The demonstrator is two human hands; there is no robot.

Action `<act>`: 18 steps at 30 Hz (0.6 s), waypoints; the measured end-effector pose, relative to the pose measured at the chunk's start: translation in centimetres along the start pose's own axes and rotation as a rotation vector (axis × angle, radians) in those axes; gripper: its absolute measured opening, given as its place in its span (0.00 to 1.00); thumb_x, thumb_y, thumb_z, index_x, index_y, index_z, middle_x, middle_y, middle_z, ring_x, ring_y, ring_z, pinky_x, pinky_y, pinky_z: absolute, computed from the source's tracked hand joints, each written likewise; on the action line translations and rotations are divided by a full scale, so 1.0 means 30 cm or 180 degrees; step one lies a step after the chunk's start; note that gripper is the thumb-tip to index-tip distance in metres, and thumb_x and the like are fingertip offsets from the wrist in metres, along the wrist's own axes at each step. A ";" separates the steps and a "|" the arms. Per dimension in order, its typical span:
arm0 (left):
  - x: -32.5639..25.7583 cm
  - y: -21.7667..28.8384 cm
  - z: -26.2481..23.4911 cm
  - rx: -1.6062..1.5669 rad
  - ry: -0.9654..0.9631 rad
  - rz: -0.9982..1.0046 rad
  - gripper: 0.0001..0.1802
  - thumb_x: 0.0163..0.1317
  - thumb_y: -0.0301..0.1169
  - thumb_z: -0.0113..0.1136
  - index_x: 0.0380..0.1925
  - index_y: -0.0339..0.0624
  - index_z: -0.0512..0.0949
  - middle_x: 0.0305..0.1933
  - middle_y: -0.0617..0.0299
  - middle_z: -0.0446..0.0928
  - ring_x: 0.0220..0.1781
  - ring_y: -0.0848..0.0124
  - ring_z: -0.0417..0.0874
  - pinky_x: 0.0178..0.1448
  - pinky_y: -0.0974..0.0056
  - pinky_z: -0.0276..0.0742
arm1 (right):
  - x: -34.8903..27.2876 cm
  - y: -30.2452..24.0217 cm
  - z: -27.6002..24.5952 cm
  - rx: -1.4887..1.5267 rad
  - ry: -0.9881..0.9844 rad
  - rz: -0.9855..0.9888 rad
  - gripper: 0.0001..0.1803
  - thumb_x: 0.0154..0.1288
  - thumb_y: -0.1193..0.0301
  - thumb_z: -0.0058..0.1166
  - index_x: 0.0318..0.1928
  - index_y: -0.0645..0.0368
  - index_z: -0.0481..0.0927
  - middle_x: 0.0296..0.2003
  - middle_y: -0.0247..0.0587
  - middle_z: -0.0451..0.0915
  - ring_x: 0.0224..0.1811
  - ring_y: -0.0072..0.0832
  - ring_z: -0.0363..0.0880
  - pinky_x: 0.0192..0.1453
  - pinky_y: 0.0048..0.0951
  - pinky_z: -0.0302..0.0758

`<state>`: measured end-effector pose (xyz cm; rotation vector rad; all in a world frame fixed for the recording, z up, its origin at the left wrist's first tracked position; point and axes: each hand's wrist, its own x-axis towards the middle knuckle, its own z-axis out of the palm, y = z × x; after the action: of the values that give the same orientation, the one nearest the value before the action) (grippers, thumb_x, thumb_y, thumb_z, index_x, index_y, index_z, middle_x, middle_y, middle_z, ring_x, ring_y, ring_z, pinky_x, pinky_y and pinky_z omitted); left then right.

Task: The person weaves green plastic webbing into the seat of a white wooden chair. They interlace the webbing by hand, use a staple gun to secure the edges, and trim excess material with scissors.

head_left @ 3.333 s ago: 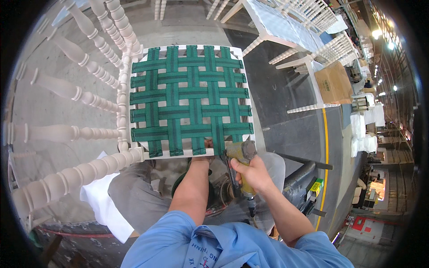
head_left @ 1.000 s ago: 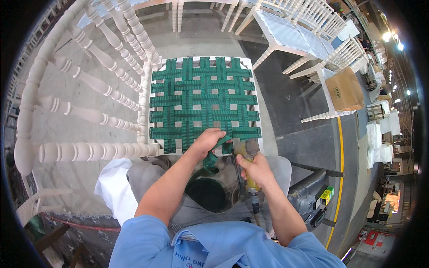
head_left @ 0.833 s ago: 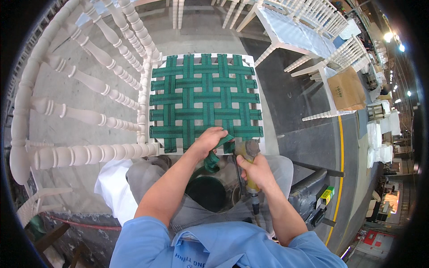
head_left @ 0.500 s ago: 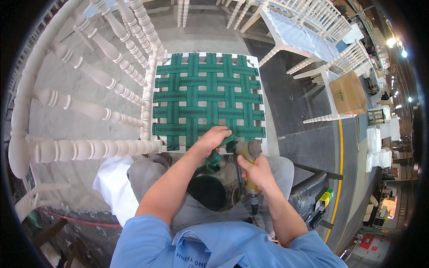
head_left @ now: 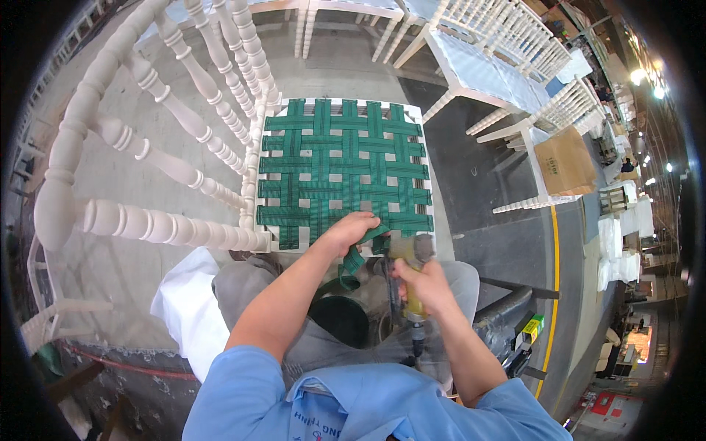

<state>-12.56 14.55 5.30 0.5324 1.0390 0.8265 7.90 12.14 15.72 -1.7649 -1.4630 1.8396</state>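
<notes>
In front of me is a white chair (head_left: 254, 158) with a turned-spindle back on the left. Green webbing (head_left: 346, 165) is woven in a lattice across its seat frame. My left hand (head_left: 353, 230) is closed on a loose length of green webbing strap (head_left: 354, 263) at the near edge of the seat, the strap trailing down toward my lap. My right hand (head_left: 425, 283) grips a yellowish pneumatic staple gun (head_left: 418, 257), slightly blurred, beside that near edge. A hose fitting hangs from its handle. The gun's nose is hard to make out.
A dark green webbing roll (head_left: 340, 321) sits between my legs. White cloth (head_left: 187, 305) lies to my left. At right, a dark stand holds a yellow-green box (head_left: 532, 328). Farther right are more white chairs (head_left: 485, 66) and a cardboard carton (head_left: 565, 163).
The view has shifted a little, so the chair sits slightly lower in it. The staple gun has moved slightly and is blurred now. My left hand keeps its hold on the strap.
</notes>
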 end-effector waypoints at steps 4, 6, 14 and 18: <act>-0.031 0.008 0.042 -0.0096 -0.0059 0.0167 0.18 0.70 0.39 0.56 0.51 0.38 0.79 0.44 0.67 0.86 0.31 0.78 0.77 0.27 0.66 0.71 | -0.188 -0.038 -0.224 0.0315 0.0368 -0.0329 0.16 0.70 0.63 0.61 0.47 0.64 0.79 0.32 0.35 0.79 0.24 0.23 0.79 0.27 0.27 0.78; -0.042 -0.017 0.028 -0.0238 -0.0311 0.0310 0.21 0.70 0.35 0.57 0.55 0.29 0.77 0.49 0.56 0.84 0.47 0.69 0.84 0.51 0.63 0.80 | -0.301 -0.067 -0.362 0.0388 0.0704 -0.0404 0.17 0.69 0.63 0.62 0.49 0.63 0.77 0.34 0.36 0.80 0.25 0.24 0.80 0.28 0.28 0.78; -0.061 -0.152 0.098 0.2163 0.0319 0.1298 0.21 0.64 0.35 0.62 0.53 0.35 0.80 0.47 0.50 0.84 0.48 0.61 0.83 0.57 0.60 0.74 | -0.638 0.240 -0.925 0.0270 0.2180 -0.0090 0.20 0.67 0.61 0.64 0.54 0.58 0.77 0.42 0.36 0.81 0.29 0.26 0.80 0.29 0.29 0.76; -0.107 -0.189 0.150 0.3129 0.0615 0.1539 0.23 0.64 0.35 0.61 0.55 0.31 0.77 0.48 0.45 0.84 0.51 0.56 0.84 0.58 0.57 0.75 | -0.668 0.531 -1.027 0.1149 0.2013 0.0266 0.23 0.66 0.59 0.65 0.55 0.56 0.76 0.45 0.38 0.81 0.31 0.27 0.82 0.29 0.31 0.77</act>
<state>-7.38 8.58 4.79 1.6066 1.5062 0.7481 46.64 5.25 23.16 -1.9712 -0.7774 1.2785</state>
